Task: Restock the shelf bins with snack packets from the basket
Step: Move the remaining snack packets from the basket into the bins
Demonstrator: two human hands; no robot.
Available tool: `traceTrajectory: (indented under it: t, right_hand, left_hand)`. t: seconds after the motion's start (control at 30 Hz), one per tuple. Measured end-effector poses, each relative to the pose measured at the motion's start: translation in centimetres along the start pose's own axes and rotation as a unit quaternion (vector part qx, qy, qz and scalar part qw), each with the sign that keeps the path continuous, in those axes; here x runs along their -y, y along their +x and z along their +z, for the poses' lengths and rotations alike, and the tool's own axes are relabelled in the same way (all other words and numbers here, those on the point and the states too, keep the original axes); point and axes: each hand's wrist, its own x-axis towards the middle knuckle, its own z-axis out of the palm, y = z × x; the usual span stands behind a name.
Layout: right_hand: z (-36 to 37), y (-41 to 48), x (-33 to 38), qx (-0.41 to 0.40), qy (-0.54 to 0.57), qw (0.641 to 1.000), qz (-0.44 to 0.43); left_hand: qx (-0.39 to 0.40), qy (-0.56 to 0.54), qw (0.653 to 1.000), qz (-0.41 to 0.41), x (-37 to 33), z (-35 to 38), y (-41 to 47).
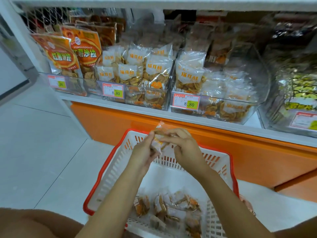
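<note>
A clear snack packet (158, 140) with orange print is held above the far end of the white basket with a red rim (221, 162). My left hand (143, 152) grips its left side and my right hand (183, 145) pinches its right side. Several more packets (171, 210) lie in the basket's near end, between my forearms. On the shelf above stand clear bins: a middle bin (137, 98) and a right bin (214, 109), both holding the same kind of packets.
A left bin (68, 83) holds tall orange bags. A far-right bin (291, 117) holds darker green-labelled packets. An orange base panel (188, 134) runs under the shelf edge, just behind the basket. White floor tiles spread to the left.
</note>
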Motion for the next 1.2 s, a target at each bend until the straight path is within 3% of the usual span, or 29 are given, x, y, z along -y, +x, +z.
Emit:
traceTrajectory:
  t: [0.13, 0.23, 0.33, 0.53, 0.63, 0.73, 0.87, 0.97, 1.13, 1.2]
  right_hand:
    - [-2.0, 0.5, 1.3, -0.072, 0.166, 0.966, 0.186]
    - [-3.8, 1.1, 1.7, -0.071, 0.210, 0.939, 0.263]
    - [-5.2, 1.3, 1.8, -0.067, 0.180, 0.947, 0.259]
    - [-6.0, 1.4, 3.1, -0.073, 0.147, 0.960, 0.226]
    - [-6.3, 1.2, 3.3, -0.089, 0.159, 0.958, 0.222]
    - [-7.2, 1.2, 3.2, -0.083, 0.207, 0.944, 0.242]
    - [-9.5, 1.0, 2.6, -0.069, 0.295, 0.916, 0.265]
    - [-11.5, 1.0, 1.7, 0.003, 0.222, 0.943, 0.249]
    - [-13.7, 3.1, 2.3, 0.083, 0.133, 0.969, 0.190]
    - [-14.8, 3.8, 2.7, 0.092, 0.119, 0.974, 0.167]
  left_hand:
    - [0.058, 0.179, 0.973, 0.135, -1.4, 0.4, -1.6]
    - [0.098, 0.235, 0.952, 0.169, -2.4, 0.2, -2.5]
    - [0.105, 0.232, 0.948, 0.192, -3.1, 0.6, -3.3]
    - [0.048, 0.180, 0.958, 0.220, -3.5, 2.2, -4.2]
    - [-0.024, 0.203, 0.948, 0.244, -3.9, 2.7, -3.9]
    - [-0.063, 0.240, 0.912, 0.326, -4.5, 3.5, -4.0]
    - [-0.049, 0.290, 0.859, 0.419, -6.2, 4.5, -3.7]
    - [-0.011, 0.346, 0.820, 0.456, -8.0, 5.2, -3.1]
    - [0.074, 0.476, 0.721, 0.498, -10.8, 8.6, -3.3]
    - [0.086, 0.488, 0.708, 0.503, -11.4, 10.4, -3.2]
